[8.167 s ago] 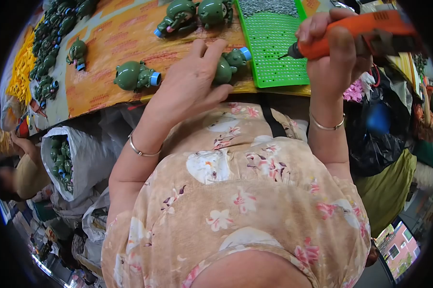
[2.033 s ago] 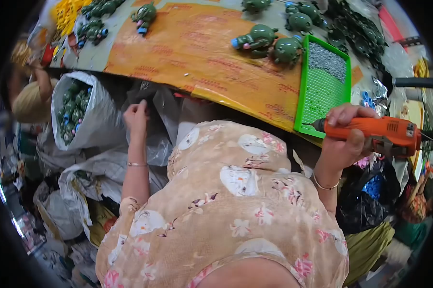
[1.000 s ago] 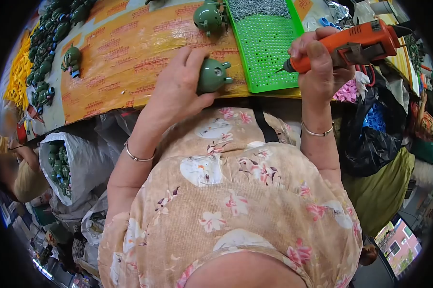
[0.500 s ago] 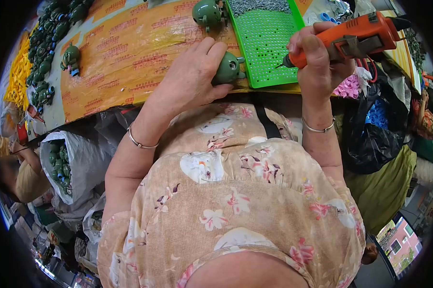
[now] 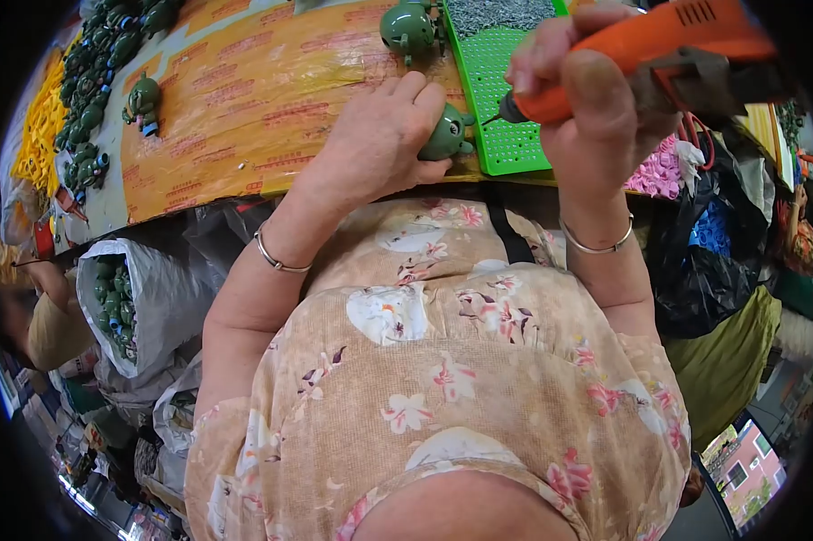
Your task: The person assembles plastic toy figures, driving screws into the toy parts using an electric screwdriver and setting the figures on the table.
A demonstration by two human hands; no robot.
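- Fingers of the left hand were closed around a green toy figure, bent over its left side and leaving a small round hole and short stubs uncovered.
- That toy figure sat just left of the green perforated tray, beside its near end, at the front edge of the tabletop; whether it touched the tray's rim could not be told.
- On the other side, the right hand had its fingers wrapped tightly about an orange electric screwdriver, whose body stretched out to the right of the tray.
- Its thin bit pointed left above the tray's left side, the tip near the toy figure.
- Small silver screws lay heaped in the tray's far end.
- A second green figure stood just left of the tray, farther back than the held one.
- Well left of the tray lay another small figure, and beyond that a dark green heap of figures with yellow pieces past it.
- Lower than the tray and far to its left, a white sack stood open, with green figures inside.
- To the tray's right, on the near side, were pink pieces and a black plastic bag showing something blue.
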